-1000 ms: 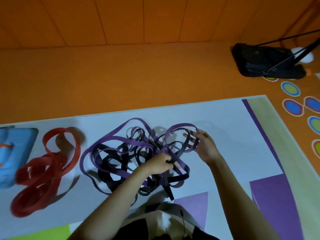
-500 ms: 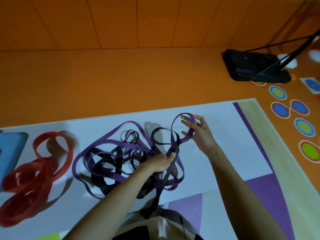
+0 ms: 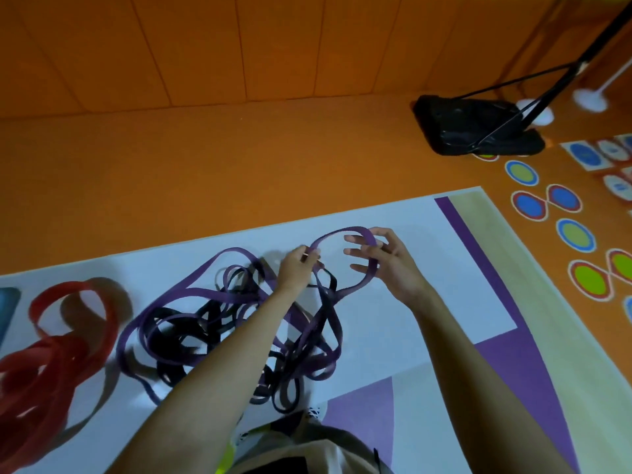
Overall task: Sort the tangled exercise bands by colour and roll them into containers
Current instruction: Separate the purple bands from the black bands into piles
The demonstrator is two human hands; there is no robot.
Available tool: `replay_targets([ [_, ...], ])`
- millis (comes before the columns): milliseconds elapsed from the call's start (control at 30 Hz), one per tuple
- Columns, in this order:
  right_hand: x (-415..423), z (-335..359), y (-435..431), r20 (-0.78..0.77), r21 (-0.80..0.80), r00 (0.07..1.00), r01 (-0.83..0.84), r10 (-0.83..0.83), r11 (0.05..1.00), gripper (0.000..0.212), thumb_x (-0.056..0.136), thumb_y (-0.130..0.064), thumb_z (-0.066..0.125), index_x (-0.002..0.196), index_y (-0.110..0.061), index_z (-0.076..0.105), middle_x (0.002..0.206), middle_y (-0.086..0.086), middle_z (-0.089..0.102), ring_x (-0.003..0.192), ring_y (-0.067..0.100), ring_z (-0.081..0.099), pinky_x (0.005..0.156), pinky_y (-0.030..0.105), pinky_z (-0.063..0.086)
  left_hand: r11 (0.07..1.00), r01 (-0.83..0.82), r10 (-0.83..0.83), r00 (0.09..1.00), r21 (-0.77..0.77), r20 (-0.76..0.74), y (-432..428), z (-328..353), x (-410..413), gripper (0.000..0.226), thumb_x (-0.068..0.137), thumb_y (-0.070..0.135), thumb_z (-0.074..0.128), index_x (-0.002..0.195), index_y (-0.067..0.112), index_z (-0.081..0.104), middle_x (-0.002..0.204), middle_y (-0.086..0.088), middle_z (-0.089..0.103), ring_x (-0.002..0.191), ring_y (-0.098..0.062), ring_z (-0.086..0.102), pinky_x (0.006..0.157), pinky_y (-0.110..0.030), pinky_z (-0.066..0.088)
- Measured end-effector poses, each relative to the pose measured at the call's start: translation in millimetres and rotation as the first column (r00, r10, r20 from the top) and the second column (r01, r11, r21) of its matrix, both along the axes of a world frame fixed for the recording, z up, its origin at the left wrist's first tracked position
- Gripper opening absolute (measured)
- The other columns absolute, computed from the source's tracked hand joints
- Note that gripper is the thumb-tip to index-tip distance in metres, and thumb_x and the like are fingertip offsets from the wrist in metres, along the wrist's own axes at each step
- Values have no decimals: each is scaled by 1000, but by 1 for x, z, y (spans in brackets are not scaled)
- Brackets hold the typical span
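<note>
A tangle of purple and black exercise bands (image 3: 219,323) lies on the white mat (image 3: 427,302) in front of me. One purple band's loop (image 3: 345,231) is lifted above the pile. My left hand (image 3: 295,268) pinches that loop at its left end. My right hand (image 3: 386,261) has its spread fingers hooked through the loop's right side, the band running across them. A separate heap of red bands (image 3: 58,354) sits at the left of the mat.
A blue container (image 3: 7,309) shows at the far left edge. A black stand base (image 3: 475,128) with poles sits on the orange floor at the back right. Coloured floor spots (image 3: 574,234) lie right of the mat. My knees are at the bottom.
My left hand rose from the middle of the tangle up to the purple loop. My right hand drew that loop up and to the right, spreading it wider.
</note>
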State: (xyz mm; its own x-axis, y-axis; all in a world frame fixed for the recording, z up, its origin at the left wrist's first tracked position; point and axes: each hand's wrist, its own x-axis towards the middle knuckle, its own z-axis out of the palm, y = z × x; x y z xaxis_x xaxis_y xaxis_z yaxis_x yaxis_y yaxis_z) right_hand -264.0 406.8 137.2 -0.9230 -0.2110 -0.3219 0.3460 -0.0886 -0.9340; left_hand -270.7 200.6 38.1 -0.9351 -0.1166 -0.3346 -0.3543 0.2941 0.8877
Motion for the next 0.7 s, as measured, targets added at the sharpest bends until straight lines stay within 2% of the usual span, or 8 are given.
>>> replay_targets([
  [133, -5, -4, 12, -90, 216, 996, 15, 4, 976, 32, 99, -3, 67, 126, -2, 50, 116, 7, 78, 84, 31, 74, 70, 32, 53, 997, -79, 80, 984, 11, -160, -27, 42, -27, 30, 105, 31, 60, 99, 2, 52, 73, -10, 57, 54, -10, 56, 57, -17, 44],
  [200, -11, -9, 16, -136, 331, 991, 24, 22, 943, 30, 97, -1, 67, 123, -5, 54, 108, 2, 81, 73, 25, 72, 62, 26, 47, 993, -28, -2, 968, -118, -249, -42, 67, -44, 24, 99, 27, 69, 96, 6, 58, 72, 0, 50, 57, -12, 44, 53, -20, 35],
  [300, -21, -14, 21, -192, 428, 981, 71, 14, 901, 26, 95, 0, 68, 119, -9, 63, 99, -3, 82, 67, 20, 73, 57, 23, 46, 913, 48, -195, 925, -406, -327, -62, 93, -63, 4, 93, 13, 74, 95, 16, 71, 85, 2, 56, 69, -11, 49, 62, -27, 36],
  [367, -25, -14, 23, -200, 449, 979, 118, -29, 886, 18, 95, -6, 72, 112, -9, 68, 93, -3, 82, 65, 20, 73, 54, 24, 47, 838, 22, -242, 910, -545, -336, -71, 104, -69, 6, 97, 14, 71, 92, 13, 73, 87, -2, 54, 72, -20, 52, 66, -32, 37],
  [433, -28, -11, 25, -184, 428, 979, 166, -94, 889, 13, 96, -16, 73, 104, -6, 71, 89, 3, 81, 63, 23, 72, 52, 27, 48, 838, 3, -178, 947, -546, -268, -77, 113, -69, 36, 101, 39, 66, 82, 9, 70, 73, -4, 57, 64, -27, 49, 61, -34, 34],
  [533, -32, -8, 27, -122, 318, 973, 224, -195, 921, 18, 97, -18, 71, 97, 0, 71, 85, 19, 77, 58, 28, 67, 50, 29, 50, 957, 136, -126, 990, -257, 57, -84, 121, -63, 54, 90, 58, 65, 102, 5, 71, 66, -4, 70, 65, -29, 66, 71, -34, 52],
  [600, -36, -8, 26, -74, 277, 967, 253, -242, 927, 19, 97, -16, 69, 97, 2, 71, 81, 25, 75, 52, 30, 65, 51, 31, 52, 958, 217, -191, 971, -187, 144, -89, 119, -58, 47, 90, 53, 71, 101, 8, 67, 57, 0, 55, 55, -22, 59, 74, -37, 58],
  [700, -42, -16, 29, -41, 302, 957, 285, -287, 910, 28, 98, -28, 68, 96, 1, 72, 68, 19, 70, 48, 28, 58, 50, 31, 50, 905, 255, -242, 967, -341, 81, -97, 121, -52, 33, 88, 39, 80, 83, 17, 56, 67, 1, 49, 61, -17, 45, 60, -31, 37],
])
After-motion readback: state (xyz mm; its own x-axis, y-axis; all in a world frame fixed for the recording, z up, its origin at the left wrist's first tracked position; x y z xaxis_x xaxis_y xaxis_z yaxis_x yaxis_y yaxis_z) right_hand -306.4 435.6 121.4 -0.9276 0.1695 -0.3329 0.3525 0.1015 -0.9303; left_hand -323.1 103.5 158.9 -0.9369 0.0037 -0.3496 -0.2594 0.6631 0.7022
